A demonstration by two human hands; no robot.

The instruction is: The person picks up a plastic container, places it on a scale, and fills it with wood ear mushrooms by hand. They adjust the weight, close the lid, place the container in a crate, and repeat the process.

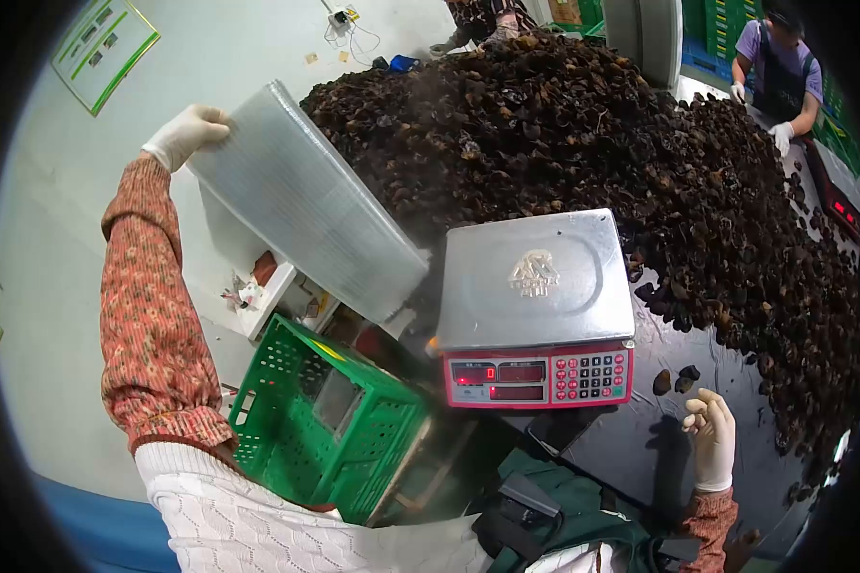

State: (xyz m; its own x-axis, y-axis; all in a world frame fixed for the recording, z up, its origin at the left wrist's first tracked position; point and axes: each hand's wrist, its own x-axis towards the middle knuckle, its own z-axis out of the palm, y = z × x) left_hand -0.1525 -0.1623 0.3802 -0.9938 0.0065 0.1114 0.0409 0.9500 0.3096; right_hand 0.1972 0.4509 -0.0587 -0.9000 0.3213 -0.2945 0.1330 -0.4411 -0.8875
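My left hand [189,136], in a white glove, is raised at the upper left and closed on the upper end of a stack of translucent plastic [306,205]. Fine parallel lines run along the stack, which slants down toward the scale. My gloved right hand [710,437] hovers above the dark table [678,358], fingers loosely bent and apart, nothing visible in them. Two dark mushroom-like pieces [674,381] lie just beyond its fingertips. Between my hands stands a red digital scale [539,306] with a bare metal plate and a lit display.
A large heap of dark, wood-ear-like pieces [545,134] covers the table behind the scale. A green perforated crate [325,420] sits lower left, near a white shelf [272,296]. At upper right a person [782,76] works by another scale [841,196]; another person [487,19] is partly visible at the top.
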